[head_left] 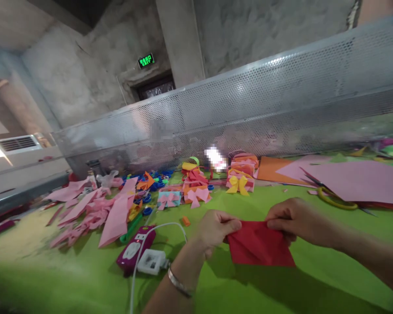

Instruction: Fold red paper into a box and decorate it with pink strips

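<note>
A folded piece of red paper [260, 248] hangs between my two hands, just above the green tabletop [216, 288]. My left hand [216, 229] pinches its upper left corner between thumb and fingers. At the upper right corner, my right hand [290, 218] grips it the same way, its lower fingers tucked behind the sheet. Creases run across the paper's face. Beyond my hands stand small paper bags with bows, among them one with a yellow bow [238, 185] and a blue one with a pink bow [169, 199].
Left of my arm lie a purple power strip [136, 250], a white plug adapter [152, 261] and its cable. Pink paper strips [118, 218] pile up farther left. Yellow-handled scissors [336, 200] rest by pink sheets [363, 179] at right. A perforated metal panel [249, 104] borders the back.
</note>
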The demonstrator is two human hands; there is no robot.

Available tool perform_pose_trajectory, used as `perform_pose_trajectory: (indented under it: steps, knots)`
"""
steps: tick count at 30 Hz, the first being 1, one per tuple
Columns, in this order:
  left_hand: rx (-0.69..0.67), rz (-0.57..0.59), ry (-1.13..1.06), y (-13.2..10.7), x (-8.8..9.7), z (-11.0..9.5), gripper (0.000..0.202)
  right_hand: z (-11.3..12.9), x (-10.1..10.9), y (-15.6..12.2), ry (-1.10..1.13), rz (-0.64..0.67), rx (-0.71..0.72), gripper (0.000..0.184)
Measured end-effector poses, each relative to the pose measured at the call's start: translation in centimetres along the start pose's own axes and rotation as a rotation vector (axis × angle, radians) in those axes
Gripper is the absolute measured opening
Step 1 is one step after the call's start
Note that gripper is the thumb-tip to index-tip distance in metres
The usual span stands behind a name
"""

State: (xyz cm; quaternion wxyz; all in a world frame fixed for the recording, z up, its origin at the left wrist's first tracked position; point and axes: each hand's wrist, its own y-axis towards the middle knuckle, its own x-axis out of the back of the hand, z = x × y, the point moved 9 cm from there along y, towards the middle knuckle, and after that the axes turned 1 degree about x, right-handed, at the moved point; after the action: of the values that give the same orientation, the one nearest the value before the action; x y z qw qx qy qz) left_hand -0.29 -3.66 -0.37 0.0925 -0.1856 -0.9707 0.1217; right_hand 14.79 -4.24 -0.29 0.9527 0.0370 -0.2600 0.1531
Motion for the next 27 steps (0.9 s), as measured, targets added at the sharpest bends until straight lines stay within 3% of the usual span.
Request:
perform_pose_trajectory:
  steps: [5,9,13,16,18,21,22,25,27]
  knots:
    - [0.001,-0.069,-0.031,0.8,0.8,0.6,0.015,-0.9,-1.0,0.4,0.151,0.056,-0.046,0.024]
    - [0.0,-0.098,-0.102,1.4,1.1,0.9,0.03,-1.4,-0.8,1.0,0.292,-0.008,-0.045,0.036]
    - [0.121,0.035,-0.338,1.3,0.0,1.4,0.042,-1.8,0.8,1.3,0.384,-0.155,-0.034,0.043]
    - [0.097,0.081,-0.385,1.1,-0.3,0.7,0.025,-1.8,1.4,1.2,0.386,-0.192,-0.049,0.046]
    - [0.036,0.024,-0.369,1.1,0.3,0.1,0.022,-0.8,1.4,1.1,0.336,-0.156,0.024,0.051]
    - [-0.008,-0.015,-0.337,1.0,0.6,-0.1,0.024,1.6,1.4,0.7,0.108,-0.159,0.233,0.082]
    - [0.002,0.001,-0.327,1.0,0.4,-0.1,0.024,2.0,1.5,0.6,0.041,-0.184,0.274,0.078]
    - [0.058,0.045,-0.294,0.9,-0.2,0.4,0.027,1.9,1.9,0.7,-0.025,-0.277,0.257,0.029]
    - [0.07,0.047,-0.277,0.8,-0.3,0.5,0.028,1.5,2.2,0.9,-0.019,-0.321,0.235,0.028]
